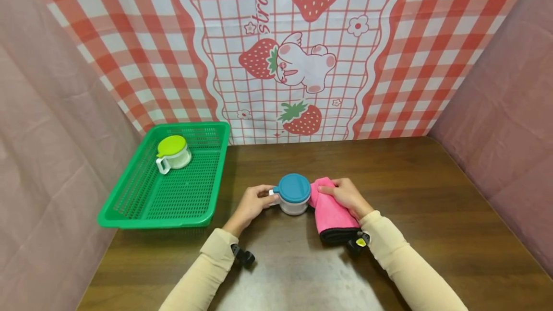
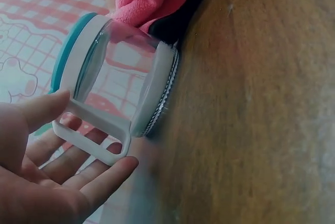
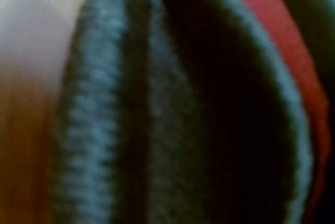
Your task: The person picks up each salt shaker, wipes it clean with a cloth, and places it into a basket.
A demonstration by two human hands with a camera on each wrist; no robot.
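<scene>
A clear seasoning jar (image 1: 294,207) with a blue lid (image 1: 294,188) and a whitish bottom stands upright on the table. My left hand (image 1: 254,204) holds its white handle (image 2: 112,157), thumb at the upper end and fingers behind it. On the jar's right side, my right hand (image 1: 349,196) grips a folded pink towel (image 1: 332,212) with black edging. The towel's bunched end is against the jar. Blurred dark folds of the towel (image 3: 235,98) fill most of the right wrist view and hide the right fingers there.
At the left stands a green plastic basket (image 1: 218,176). Inside it, near the back, is a similar jar (image 1: 179,160) with a lime-green lid and white handle. A strawberry-print checked curtain (image 1: 397,85) hangs behind the wooden table (image 1: 432,196), with pink cloth on both sides.
</scene>
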